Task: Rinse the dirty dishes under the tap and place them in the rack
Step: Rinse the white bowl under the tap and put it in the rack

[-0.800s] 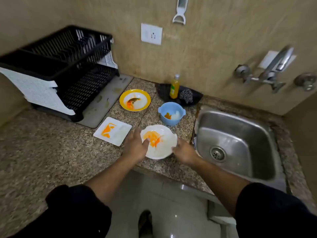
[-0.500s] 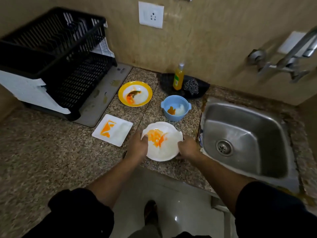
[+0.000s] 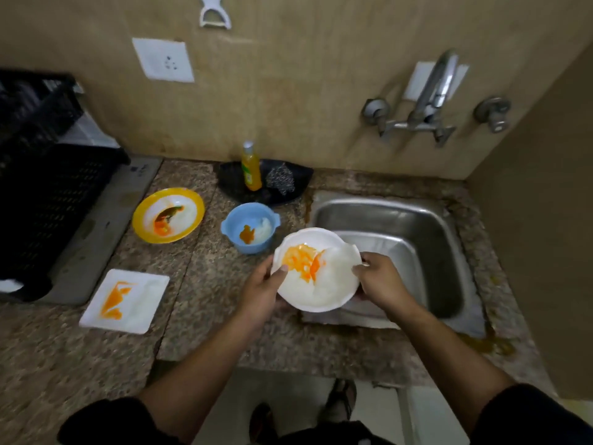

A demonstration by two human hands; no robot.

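A white bowl (image 3: 324, 284) smeared with orange sauce hangs above the left rim of the steel sink (image 3: 426, 239). My left hand (image 3: 261, 292) grips its left edge, thumb over the rim. My right hand (image 3: 378, 279) grips its right edge. The tap (image 3: 430, 94) juts from the wall above the sink, with no water running. A dirty yellow-rimmed plate (image 3: 189, 202), a blue bowl (image 3: 234, 226) and a white square plate (image 3: 141, 303) lie on the granite counter to the left. The black dish rack (image 3: 41, 187) stands at the far left.
A black tray (image 3: 298, 178) behind the blue bowl carries a yellow soap bottle (image 3: 251, 168) and a steel scrubber (image 3: 281, 181). A grey drain mat (image 3: 106, 226) lies under the rack. A peeler (image 3: 214, 12) and a socket (image 3: 163, 59) are on the wall.
Both hands have lifted the white bowl off the counter and carried it to the right, over the sink's left rim. The view has turned toward the sink.
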